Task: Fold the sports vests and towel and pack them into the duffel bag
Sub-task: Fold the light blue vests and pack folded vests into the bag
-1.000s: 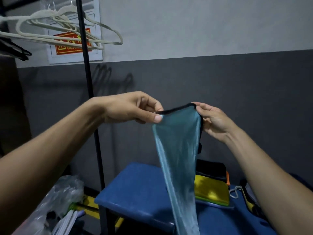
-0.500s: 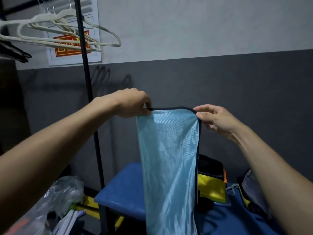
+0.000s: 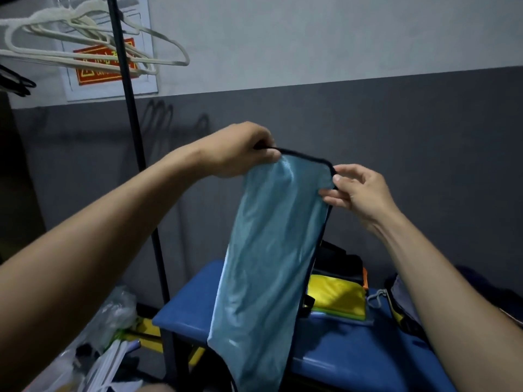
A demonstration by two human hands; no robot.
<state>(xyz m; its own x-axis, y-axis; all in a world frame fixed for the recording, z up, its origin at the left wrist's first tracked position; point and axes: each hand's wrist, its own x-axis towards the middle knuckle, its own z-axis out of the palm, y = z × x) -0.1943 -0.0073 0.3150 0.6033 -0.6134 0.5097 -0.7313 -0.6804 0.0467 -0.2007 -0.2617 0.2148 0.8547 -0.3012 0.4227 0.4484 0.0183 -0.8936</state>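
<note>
Since half a second back, both hands sit further right and the cloth's top edge tilts, left end higher. Left hand [image 3: 240, 149] pinches the black-trimmed top corner of the blue cloth [image 3: 271, 250]; fingertips hidden behind the knuckles. Right hand [image 3: 359, 190] pinches the other top corner between thumb and forefinger, remaining fingers loosely spread. Cloth hangs in the air in front of the blue bench [image 3: 353, 352]; lower end cut off at frame bottom, towel or vest unclear. Yellow folded fabric [image 3: 336, 298] lies on the bench behind it, partly covered. Dark bag [image 3: 342, 258] beyond, mostly hidden. Hangers [image 3: 85, 43] on a rack pole [image 3: 133, 117], upper left.
</note>
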